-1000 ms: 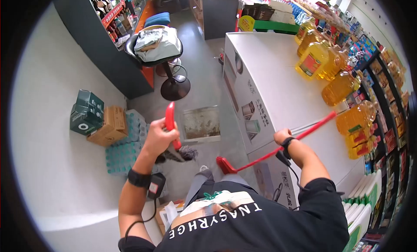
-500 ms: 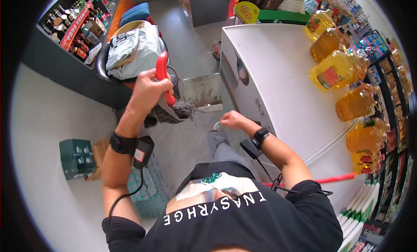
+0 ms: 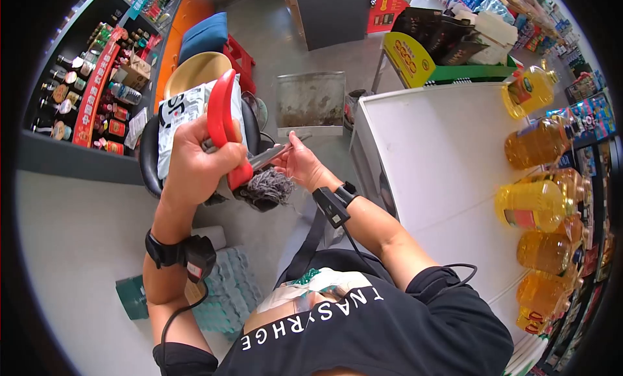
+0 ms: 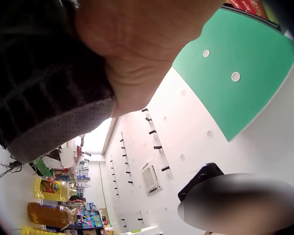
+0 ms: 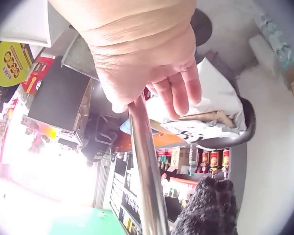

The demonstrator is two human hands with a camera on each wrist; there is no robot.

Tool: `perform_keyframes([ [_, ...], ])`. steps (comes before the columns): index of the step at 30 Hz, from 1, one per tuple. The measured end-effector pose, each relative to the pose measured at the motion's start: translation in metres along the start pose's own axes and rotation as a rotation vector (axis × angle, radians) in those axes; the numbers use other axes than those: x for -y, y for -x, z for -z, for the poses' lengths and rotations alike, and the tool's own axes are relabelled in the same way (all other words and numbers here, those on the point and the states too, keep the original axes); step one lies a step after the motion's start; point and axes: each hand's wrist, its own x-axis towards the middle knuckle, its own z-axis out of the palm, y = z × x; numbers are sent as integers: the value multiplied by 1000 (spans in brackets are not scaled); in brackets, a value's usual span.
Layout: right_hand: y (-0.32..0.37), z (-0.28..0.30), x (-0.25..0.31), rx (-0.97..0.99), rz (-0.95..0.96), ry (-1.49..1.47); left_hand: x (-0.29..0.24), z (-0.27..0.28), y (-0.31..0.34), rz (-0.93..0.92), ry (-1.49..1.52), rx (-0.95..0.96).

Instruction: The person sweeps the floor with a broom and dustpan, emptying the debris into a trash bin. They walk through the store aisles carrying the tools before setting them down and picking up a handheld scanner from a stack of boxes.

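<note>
My left hand [image 3: 201,158] grips a mop by its red curved handle [image 3: 222,110], held up in front of me. A shaggy grey mop head [image 3: 269,188] hangs just below that handle, and it shows again as dark fluffy yarn [image 5: 208,208] in the right wrist view. The metal pole [image 5: 148,171] runs to my right hand [image 3: 305,165], where it lies against the palm between thumb and fingers. The fingers [image 5: 179,95] of this hand stay mostly straight, not wrapped round the pole. In the left wrist view, the hand [image 4: 137,44] partly shows beside a dark textured thing with loose threads.
A stool seat bearing a white plastic parcel [image 3: 178,116] stands close behind my left hand. The white counter [image 3: 435,155] on the right carries several oil bottles [image 3: 529,204]. Wrapped bottle packs [image 3: 224,295] lie on the floor at left. Liquor shelves [image 3: 78,90] stand beyond.
My left hand has raised the mop toward the stool. My right hand has left the red long-handled dustpan and come left to the mop's pole. The view has shifted forward.
</note>
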Motion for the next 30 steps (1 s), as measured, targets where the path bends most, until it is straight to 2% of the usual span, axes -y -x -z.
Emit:
perform_keyframes([
  [3,-51,5,37,-74,-42,-81,16,11,-53,13,-32,54],
  [6,-88,16,69,-46,-84,-62,37,20,-105,-4,-80,118],
  [7,-99,16,80,-125,-90,-35,46,22,-125,-20,-79,164],
  [8,-109,17,90,-200,-83,-24,54,23,-144,-15,-95,190],
  [10,-123,19,114,-110,-91,-30,63,23,-186,-77,-169,298],
  [15,-149,27,156,-243,-45,-90,87,10,-268,-113,-270,447],
  [18,-166,38,179,-267,-46,-93,87,7,-304,15,-234,443],
  [23,-183,54,203,-296,-105,-44,98,1,-341,35,-242,531],
  [27,-171,58,227,-283,-121,49,99,-3,-375,55,-214,434],
  [30,-172,90,240,-431,-53,180,102,9,-397,182,-128,363],
])
